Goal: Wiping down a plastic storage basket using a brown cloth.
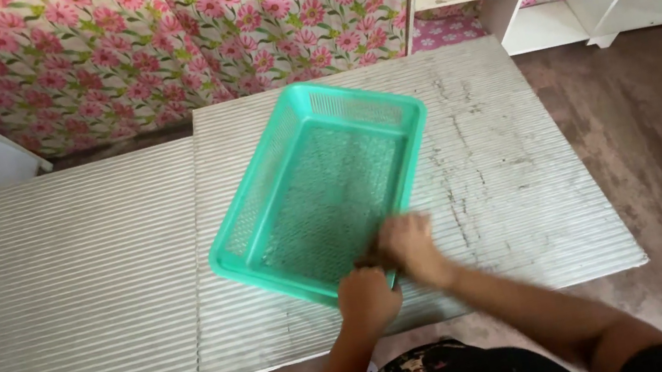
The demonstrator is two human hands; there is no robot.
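Green basket (318, 188) occupies frame centre, open-topped, interior unobstructed. Left hand (366, 297) and right hand (405, 243) crowd its lower corner. Ribbed table (64, 290) bare at left and right of basket. Flowered wall (148, 38) blocks top; shelves (568, 7) stand upper right.

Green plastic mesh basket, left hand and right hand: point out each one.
Green plastic mesh basket (354, 107): head view, on its far rim.
Left hand (368, 297): head view, on the back of the hand, at the basket's near rim.
Right hand (408, 245): head view, on the blurred knuckles, at the same rim.
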